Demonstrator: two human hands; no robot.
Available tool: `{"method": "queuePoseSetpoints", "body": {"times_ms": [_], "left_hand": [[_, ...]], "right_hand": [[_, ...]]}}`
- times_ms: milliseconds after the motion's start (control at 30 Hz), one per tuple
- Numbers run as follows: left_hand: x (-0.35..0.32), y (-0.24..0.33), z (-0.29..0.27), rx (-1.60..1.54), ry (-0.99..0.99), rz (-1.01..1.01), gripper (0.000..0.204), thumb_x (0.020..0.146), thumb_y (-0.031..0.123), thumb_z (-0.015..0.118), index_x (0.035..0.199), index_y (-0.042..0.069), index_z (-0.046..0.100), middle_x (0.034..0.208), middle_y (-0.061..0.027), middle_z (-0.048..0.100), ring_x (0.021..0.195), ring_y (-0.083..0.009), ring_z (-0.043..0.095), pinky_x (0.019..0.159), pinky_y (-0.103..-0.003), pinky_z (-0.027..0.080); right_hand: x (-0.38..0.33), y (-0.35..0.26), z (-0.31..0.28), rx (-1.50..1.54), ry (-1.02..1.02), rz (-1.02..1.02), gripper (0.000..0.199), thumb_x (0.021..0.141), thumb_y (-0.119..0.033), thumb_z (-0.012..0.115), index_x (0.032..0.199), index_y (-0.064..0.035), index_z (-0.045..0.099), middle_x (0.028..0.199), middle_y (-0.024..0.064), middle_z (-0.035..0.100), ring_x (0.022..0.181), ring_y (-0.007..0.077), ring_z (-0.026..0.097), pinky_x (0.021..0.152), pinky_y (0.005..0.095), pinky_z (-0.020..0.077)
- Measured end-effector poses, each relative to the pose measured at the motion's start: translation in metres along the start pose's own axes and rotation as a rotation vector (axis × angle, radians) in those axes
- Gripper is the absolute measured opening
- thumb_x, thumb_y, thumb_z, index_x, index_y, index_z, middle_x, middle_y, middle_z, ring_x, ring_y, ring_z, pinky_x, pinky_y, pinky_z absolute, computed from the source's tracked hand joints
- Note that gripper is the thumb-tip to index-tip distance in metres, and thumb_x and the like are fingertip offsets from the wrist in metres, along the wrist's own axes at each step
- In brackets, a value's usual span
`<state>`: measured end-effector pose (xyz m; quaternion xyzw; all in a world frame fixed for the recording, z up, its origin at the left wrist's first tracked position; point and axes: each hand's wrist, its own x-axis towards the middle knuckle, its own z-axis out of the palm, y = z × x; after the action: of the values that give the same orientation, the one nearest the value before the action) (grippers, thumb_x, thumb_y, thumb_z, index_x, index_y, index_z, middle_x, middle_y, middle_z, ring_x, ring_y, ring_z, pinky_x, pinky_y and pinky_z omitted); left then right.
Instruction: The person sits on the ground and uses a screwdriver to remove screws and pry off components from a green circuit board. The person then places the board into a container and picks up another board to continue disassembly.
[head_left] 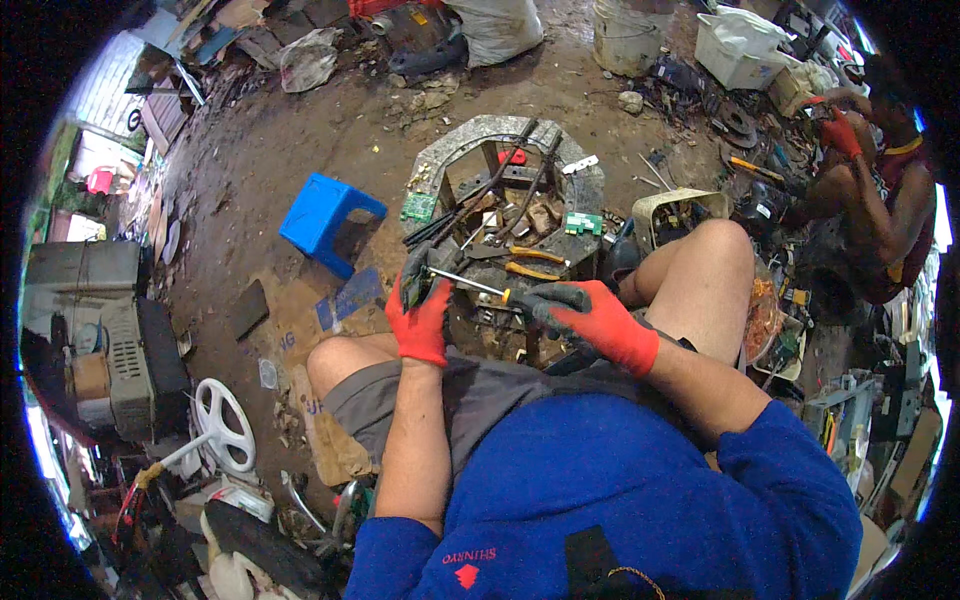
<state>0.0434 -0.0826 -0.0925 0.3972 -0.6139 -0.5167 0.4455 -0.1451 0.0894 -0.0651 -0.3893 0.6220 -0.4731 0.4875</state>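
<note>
Left hand (420,322) has its fingers clamped on a small dark part (417,274), held above the knees. Right hand (590,318) is wrapped round a screwdriver (470,284), tip at the part.

Risks: the tip could slip off and jab the left glove, since the part is hand-held and unsupported. A loosened screw would vanish on the dirt floor (270,170).

Containers: the grey octagonal housing (455,145) holds rods and green circuit boards (420,207). The cream basket (662,205) holds dark scrap, and the white bucket's (627,40) contents aren't visible.
</note>
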Motion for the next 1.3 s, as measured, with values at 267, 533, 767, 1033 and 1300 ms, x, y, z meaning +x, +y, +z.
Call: {"method": "queuePoseSetpoints", "body": {"times_ms": [267,533,767,1033,1300], "left_hand": [[-0.003,-0.008,-0.005,0.014,-0.061,-0.051,0.034,0.078,0.006,0.075,0.110,0.001,0.063,0.093,-0.0030,0.067,0.078,-0.0107,0.062,0.070,-0.026,0.050],[-0.002,-0.014,-0.006,0.232,-0.192,0.058,0.043,0.078,0.010,0.075,0.118,0.001,0.062,0.106,-0.0069,0.068,0.095,-0.0133,0.063,0.086,-0.029,0.048],[-0.002,-0.018,-0.005,0.187,-0.210,0.050,0.045,0.079,0.010,0.074,0.120,0.001,0.061,0.110,-0.0083,0.068,0.099,-0.0137,0.062,0.088,-0.030,0.047],[-0.003,-0.023,-0.003,0.138,-0.199,-0.019,0.044,0.080,0.010,0.074,0.120,0.000,0.060,0.108,-0.0067,0.067,0.095,-0.0126,0.061,0.085,-0.029,0.048],[-0.008,-0.016,0.001,0.078,-0.164,-0.063,0.044,0.078,0.009,0.075,0.119,0.000,0.061,0.103,-0.0047,0.067,0.091,-0.0109,0.061,0.081,-0.027,0.049]], "right_hand": [[0.011,0.043,-0.015,0.025,-0.060,-0.051,0.036,0.087,-0.019,0.063,0.119,-0.0027,0.062,0.094,0.0058,0.068,0.084,0.0150,0.060,0.079,0.0293,0.0463],[0.008,0.015,-0.036,1.054,-0.491,0.601,0.042,0.097,-0.028,0.047,0.137,-0.0132,0.047,0.076,0.0084,0.065,0.041,0.0062,0.042,0.039,0.0195,0.0330],[0.012,0.020,-0.034,1.276,-0.514,0.743,0.043,0.098,-0.037,0.041,0.133,-0.0139,0.050,0.075,0.0114,0.066,0.034,0.0097,0.040,0.033,0.0228,0.0324],[0.017,0.043,-0.033,0.276,-0.243,-0.062,0.028,0.097,-0.030,0.050,0.115,-0.0125,0.062,0.074,0.0072,0.065,0.044,0.0108,0.050,0.040,0.0234,0.0368],[0.023,0.047,-0.027,0.011,-0.125,-0.369,0.027,0.096,-0.027,0.051,0.112,-0.0085,0.062,0.075,0.0052,0.063,0.047,0.0094,0.050,0.040,0.0241,0.0355]]}}
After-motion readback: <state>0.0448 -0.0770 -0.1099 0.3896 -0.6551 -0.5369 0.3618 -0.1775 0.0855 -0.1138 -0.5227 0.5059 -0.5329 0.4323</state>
